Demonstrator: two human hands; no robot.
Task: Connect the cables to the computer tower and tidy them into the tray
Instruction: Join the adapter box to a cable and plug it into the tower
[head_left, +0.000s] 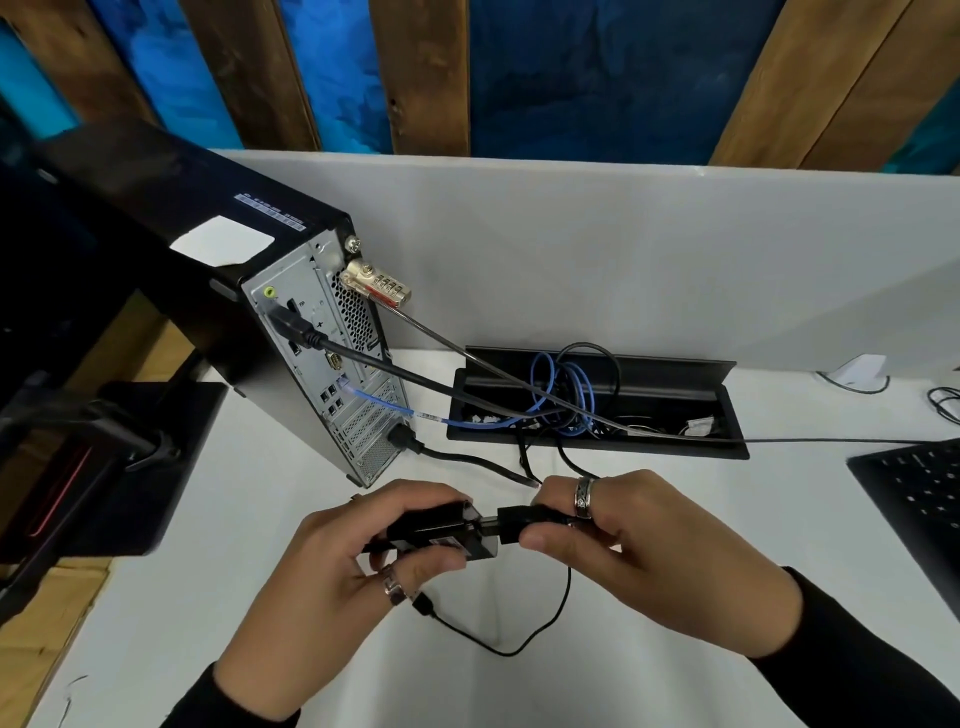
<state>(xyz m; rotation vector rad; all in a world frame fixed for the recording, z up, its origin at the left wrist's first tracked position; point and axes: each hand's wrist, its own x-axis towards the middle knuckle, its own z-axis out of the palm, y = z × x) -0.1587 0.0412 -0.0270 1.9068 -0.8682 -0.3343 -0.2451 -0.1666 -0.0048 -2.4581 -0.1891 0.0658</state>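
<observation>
Low over the white table (675, 519), seen from the head camera, a person's left hand (332, 566) grips a black adapter (441, 535) while the right hand (639, 551) pinches a plug (519, 525) against it, apparently to join them before routing. The tower (311, 332) stands tilted at left, several cables already in its back. The open tray (727, 410) behind holds tangled cables (571, 395), crowding the space. A keyboard (914, 488) lies at right.
</observation>
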